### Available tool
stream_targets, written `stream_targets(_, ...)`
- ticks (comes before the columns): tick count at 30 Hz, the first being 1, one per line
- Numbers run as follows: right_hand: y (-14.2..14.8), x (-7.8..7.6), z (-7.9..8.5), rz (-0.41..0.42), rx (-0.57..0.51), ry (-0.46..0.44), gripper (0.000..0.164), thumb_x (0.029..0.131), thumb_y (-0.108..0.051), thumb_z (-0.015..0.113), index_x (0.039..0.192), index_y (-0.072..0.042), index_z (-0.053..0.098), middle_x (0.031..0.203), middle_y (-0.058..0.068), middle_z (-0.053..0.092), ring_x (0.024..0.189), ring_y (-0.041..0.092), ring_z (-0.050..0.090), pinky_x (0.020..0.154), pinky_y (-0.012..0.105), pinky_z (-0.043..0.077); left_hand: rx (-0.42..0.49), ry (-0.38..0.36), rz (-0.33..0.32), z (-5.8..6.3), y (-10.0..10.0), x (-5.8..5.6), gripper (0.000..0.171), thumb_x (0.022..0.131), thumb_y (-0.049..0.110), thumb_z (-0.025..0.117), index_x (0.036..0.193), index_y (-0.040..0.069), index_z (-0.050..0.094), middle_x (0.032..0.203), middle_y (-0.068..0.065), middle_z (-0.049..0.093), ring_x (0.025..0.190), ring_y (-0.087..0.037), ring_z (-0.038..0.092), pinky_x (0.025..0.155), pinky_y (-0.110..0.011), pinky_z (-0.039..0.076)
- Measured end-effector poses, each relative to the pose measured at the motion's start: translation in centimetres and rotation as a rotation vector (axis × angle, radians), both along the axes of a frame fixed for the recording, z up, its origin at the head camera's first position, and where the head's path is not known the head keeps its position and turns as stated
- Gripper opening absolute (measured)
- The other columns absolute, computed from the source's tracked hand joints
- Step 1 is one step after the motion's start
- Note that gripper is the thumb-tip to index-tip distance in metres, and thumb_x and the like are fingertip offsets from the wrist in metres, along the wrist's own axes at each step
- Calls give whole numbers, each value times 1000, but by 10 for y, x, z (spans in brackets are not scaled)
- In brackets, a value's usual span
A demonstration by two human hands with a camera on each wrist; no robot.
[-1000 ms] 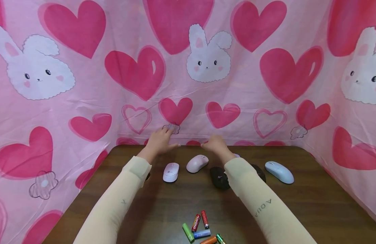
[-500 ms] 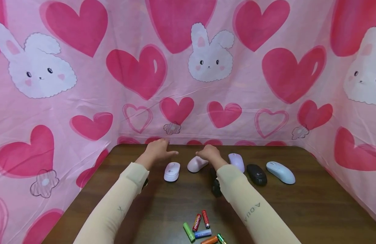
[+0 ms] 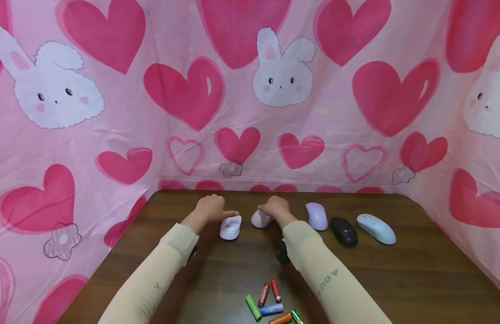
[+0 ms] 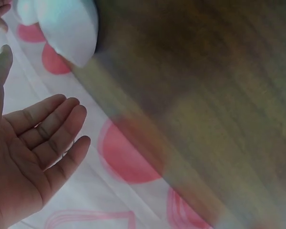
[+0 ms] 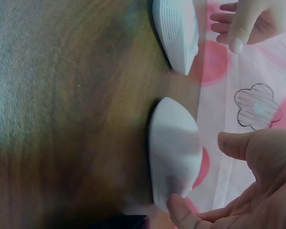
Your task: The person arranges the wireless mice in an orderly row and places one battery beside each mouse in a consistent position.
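In the head view my left hand (image 3: 209,208) is over the back of the table, its thumb reaching toward a white computer mouse (image 3: 230,228). The left wrist view shows its fingers loosely bent and apart from the white mouse (image 4: 69,31). My right hand (image 3: 277,208) hovers at a second, pinkish-white mouse (image 3: 261,219), partly covering it. In the right wrist view, thumb and fingers of the right hand (image 5: 262,181) are spread, with one fingertip overlapping the end of that pale mouse (image 5: 174,148). Neither hand grips anything.
Right of my hands lie a lavender mouse (image 3: 316,216), a black mouse (image 3: 344,231) and a light-blue mouse (image 3: 376,229). Several loose batteries, including a green one (image 3: 253,307) and an orange one (image 3: 280,318), lie near the front. A pink heart-patterned cloth (image 3: 242,112) hangs behind the table.
Both hands have come down toward the two pale mice. My right hand has also shifted left, uncovering the lavender and black mice.
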State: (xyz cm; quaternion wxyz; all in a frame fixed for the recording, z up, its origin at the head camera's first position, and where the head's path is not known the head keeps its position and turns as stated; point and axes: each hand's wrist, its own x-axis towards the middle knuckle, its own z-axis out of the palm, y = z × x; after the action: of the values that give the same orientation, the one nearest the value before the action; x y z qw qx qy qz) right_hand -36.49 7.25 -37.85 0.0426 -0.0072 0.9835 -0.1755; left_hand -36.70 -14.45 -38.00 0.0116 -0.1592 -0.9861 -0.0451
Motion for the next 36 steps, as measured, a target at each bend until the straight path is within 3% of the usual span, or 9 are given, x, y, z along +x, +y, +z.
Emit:
stream_targets(6, -5, -2, -6, -28, -7, -9, 46, 94, -43, 58, 103, 0, 71, 105, 12, 67, 101, 31, 60, 92, 48, 38, -6, -26, 23, -6, 1, 3, 60, 80, 69, 61, 63, 12, 62, 60, -2, 53, 60, -20, 51, 53, -34, 45)
stream_targets(15, -10, -3, -13, -61, -10, 8, 52, 91, -50, 58, 101, -1, 72, 105, 12, 69, 93, 30, 62, 85, 46, 38, -32, -63, 68, -12, 6, 10, 69, 76, 75, 59, 82, 7, 69, 67, -4, 56, 64, -22, 55, 57, -39, 49)
stream_targets(24, -16, 1, -14, -83, -13, 9, 55, 89, -53, 61, 100, -1, 73, 104, 14, 68, 89, 31, 61, 86, 47, 38, -51, -57, 97, -19, 11, 11, 79, 69, 83, 57, 87, 7, 67, 70, -3, 56, 63, -21, 55, 55, -38, 48)
stream_targets(36, -22, -1, -20, -161, -8, -20, 59, 88, -55, 61, 104, 1, 73, 103, 18, 66, 87, 34, 54, 78, 43, 43, -43, -99, 147, -23, 16, 13, 78, 68, 78, 64, 95, 6, 67, 75, -4, 58, 66, -21, 55, 59, -38, 48)
